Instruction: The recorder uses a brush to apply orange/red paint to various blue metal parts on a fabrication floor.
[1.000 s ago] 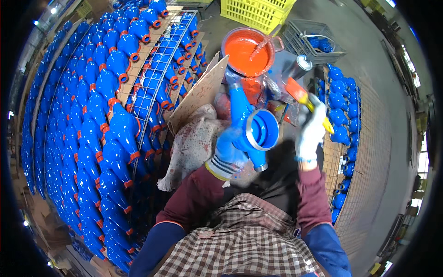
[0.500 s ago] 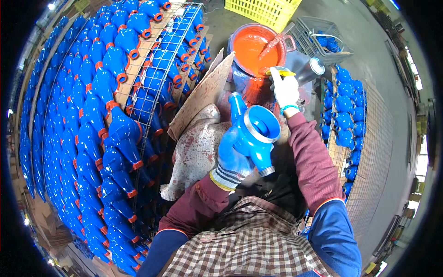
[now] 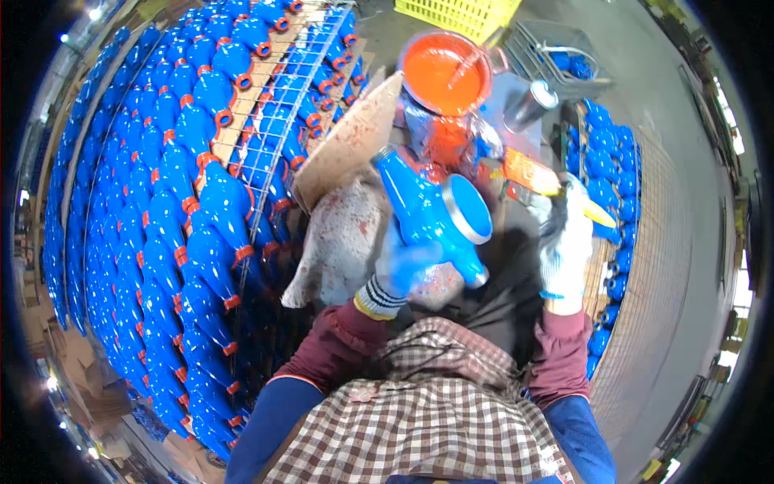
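Observation:
A glossy blue valve body (image 3: 415, 211) with a bare metal rim on its wide round opening is held in front of me. My left hand (image 3: 401, 266), in a blue-stained knit glove, is closed round its underside; the fingers are blurred. My right hand (image 3: 568, 234), in a white glove, grips a paintbrush (image 3: 528, 172) with a yellow handle and bristles covered in orange-red paint. The brush points left toward the valve body's metal-rimmed opening, apart from it. Beyond them stands a bucket (image 3: 405, 71) of orange-red paint with a paint-coated stick in it.
Racks of blue valve bodies (image 3: 218, 202) with orange-red ends fill the left side, behind wire mesh (image 3: 278, 105). More blue parts (image 3: 603, 165) stand at right. A paint-spotted cloth (image 3: 339, 242), cardboard (image 3: 351, 141), metal can (image 3: 532, 105), grey crate (image 3: 528, 48) and yellow crate (image 3: 463, 14) lie around.
My right hand has brought the paintbrush away from the paint bucket, to the right and nearer me. The valve body has turned in my left hand, its wide opening now facing more to the right.

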`<state>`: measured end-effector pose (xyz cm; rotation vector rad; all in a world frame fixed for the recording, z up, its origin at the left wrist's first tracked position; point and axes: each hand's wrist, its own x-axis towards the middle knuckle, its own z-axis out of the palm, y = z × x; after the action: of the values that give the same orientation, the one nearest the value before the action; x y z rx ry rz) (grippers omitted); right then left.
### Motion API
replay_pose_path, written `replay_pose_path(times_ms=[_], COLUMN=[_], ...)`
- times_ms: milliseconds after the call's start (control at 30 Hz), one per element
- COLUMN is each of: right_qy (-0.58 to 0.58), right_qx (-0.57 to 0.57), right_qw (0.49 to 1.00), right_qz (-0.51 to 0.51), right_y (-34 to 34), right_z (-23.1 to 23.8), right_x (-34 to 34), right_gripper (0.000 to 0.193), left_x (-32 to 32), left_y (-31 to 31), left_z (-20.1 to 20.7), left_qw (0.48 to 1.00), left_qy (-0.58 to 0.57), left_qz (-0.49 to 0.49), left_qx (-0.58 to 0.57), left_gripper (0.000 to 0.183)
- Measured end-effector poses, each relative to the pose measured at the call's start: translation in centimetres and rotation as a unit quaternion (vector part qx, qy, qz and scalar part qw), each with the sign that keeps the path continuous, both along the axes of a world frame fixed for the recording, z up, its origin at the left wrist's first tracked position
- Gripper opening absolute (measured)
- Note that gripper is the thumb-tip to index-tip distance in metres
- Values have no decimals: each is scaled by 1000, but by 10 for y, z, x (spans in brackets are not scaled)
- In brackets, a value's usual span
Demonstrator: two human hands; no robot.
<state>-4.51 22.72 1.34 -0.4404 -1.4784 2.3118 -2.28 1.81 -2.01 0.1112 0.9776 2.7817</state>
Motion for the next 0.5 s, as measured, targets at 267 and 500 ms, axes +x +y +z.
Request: replay_pose_path(times_ms=[267,500], right_qy=[6,4], right_qx=[385,431], right_qw=[923,902], right_qz=[23,7], right_y=[-12,-5], right_z=[71,84], right_x=[36,64], right_gripper=[19,17], left_x=[28,42], left_y=[13,28], left_z=[14,18], left_qw=[768,686], left_qy=[418,485], left_qz=[130,194], left_qx=[-468,-506], left_gripper=[81,75])
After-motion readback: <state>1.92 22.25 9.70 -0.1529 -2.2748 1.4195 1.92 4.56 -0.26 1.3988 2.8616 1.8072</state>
